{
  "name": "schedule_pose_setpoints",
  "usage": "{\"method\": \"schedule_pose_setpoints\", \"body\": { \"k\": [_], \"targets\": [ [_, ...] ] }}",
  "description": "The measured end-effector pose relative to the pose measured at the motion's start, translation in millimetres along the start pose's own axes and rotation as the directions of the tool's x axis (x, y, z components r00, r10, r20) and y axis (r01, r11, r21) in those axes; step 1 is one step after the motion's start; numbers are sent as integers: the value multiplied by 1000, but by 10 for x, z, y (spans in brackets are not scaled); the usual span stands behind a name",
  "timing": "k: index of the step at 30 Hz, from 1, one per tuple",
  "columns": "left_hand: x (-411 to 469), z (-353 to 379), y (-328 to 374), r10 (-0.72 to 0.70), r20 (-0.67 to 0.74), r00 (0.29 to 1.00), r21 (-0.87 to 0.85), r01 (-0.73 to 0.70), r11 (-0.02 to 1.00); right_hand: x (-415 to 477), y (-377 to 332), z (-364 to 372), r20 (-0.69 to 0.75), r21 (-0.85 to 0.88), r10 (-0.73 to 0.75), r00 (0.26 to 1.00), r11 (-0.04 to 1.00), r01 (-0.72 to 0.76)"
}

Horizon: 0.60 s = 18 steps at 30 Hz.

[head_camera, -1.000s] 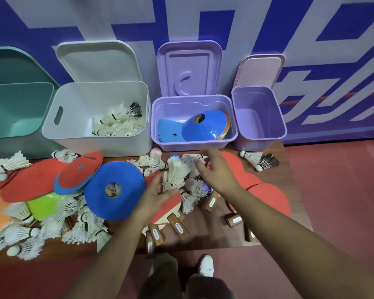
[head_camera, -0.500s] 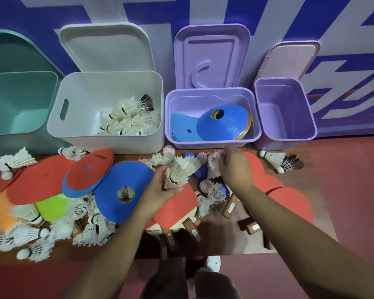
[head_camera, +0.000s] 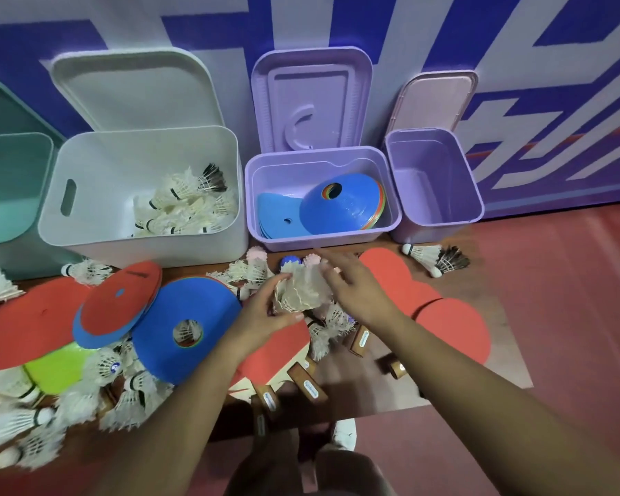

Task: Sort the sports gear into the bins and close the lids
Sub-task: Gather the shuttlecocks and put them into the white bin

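Just above the middle of the frame, the left hand (head_camera: 262, 316) grips a bunch of shuttlecocks (head_camera: 301, 291), its fingers curled round the bunch's left side and the thumb under its lower edge. The right hand (head_camera: 358, 291) comes in from the right with its fingers fairly straight and spread, the blurred tips touching the bunch's upper right edge. The bunch is above the wooden table (head_camera: 480, 288), just in front of the purple bin (head_camera: 319, 241), which holds a stack of cones (head_camera: 340, 205) topped by a blue one. To the left of it stands the white bin (head_camera: 97, 223), open, with a heap of shuttlecocks (head_camera: 187, 205) in its right corner. A small purple bin (head_camera: 441, 195) stands at the right and a teal bin (head_camera: 8, 187) at the left edge. All the lids lean against the wall behind. On the table lie red paddles (head_camera: 455, 327), a blue cone (head_camera: 187, 323) and a loose shuttlecock (head_camera: 434, 259) near the small bin.
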<state>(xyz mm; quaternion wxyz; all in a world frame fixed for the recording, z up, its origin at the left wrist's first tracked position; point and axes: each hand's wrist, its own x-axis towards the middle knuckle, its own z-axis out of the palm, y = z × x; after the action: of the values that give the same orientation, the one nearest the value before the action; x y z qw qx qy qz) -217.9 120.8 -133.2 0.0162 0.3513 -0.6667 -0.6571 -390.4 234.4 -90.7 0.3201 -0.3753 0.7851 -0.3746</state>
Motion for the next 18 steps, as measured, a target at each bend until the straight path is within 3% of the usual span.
{"method": "schedule_pose_setpoints", "body": {
  "k": [2, 3, 6, 9, 13, 18],
  "targets": [
    [-23, -28, -44, -30, -68, 997, -95, 23, 995, -3, 154, -34, -142, 62, 100, 985, 994, -92],
    [-40, -48, -65, -37, -90, 995, -122, 26, 992, -26, 257, -37, -147, -23, 129, 981, 991, -134],
    [-83, -113, -145, -40, -99, 994, -142, 26, 990, -174, 535, 103, 86, -422, 138, 987, 902, -89],
    [-125, -132, -188, -38, -100, 994, -171, 20, 985, -276, 743, 294, 219, -582, 198, 955, 812, -35],
    [-166, -151, -245, -30, -90, 996, -182, 13, 983, -308, 732, 281, 144, -533, 111, 983, 846, -17],
    [-194, -145, -274, -20, -115, 993, -167, 1, 986, -360, 348, -117, -15, -290, -15, 1000, 957, 10]
  ]
}}
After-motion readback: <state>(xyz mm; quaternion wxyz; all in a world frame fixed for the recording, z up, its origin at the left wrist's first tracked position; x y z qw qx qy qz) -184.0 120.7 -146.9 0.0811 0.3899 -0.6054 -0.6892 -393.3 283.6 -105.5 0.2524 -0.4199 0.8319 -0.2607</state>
